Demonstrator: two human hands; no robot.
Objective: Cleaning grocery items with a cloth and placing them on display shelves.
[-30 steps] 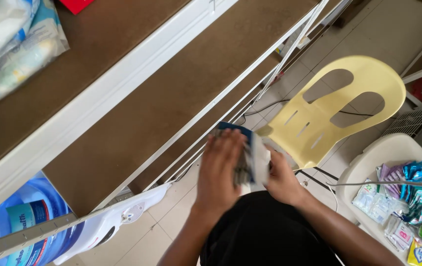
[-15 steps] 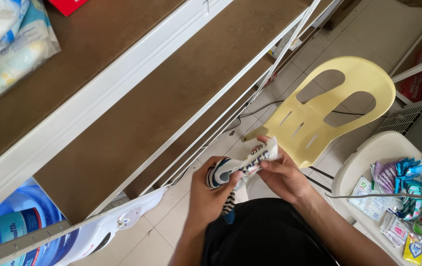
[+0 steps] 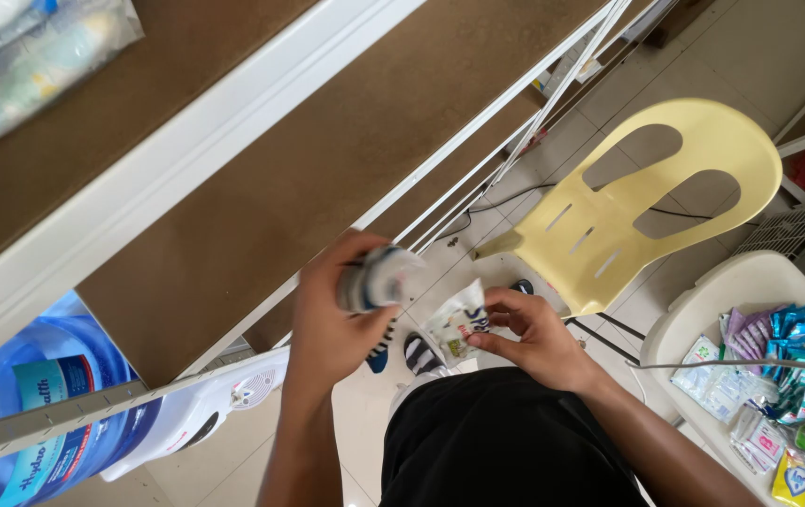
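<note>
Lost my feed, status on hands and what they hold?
Left hand grips rolled packet. Right hand pinches white sachet. Brown shelf close ahead, nothing between hands.

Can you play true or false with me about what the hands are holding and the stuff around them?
1. The left hand grips a rolled packet. True.
2. The right hand is empty. False: it pinches a small white sachet.
3. The plastic chair is red. False: it is pale yellow.
4. A blue water bottle stands at lower left. True.
5. The brown shelf beside the hands is piled with boxes. False: that part is bare.
</note>
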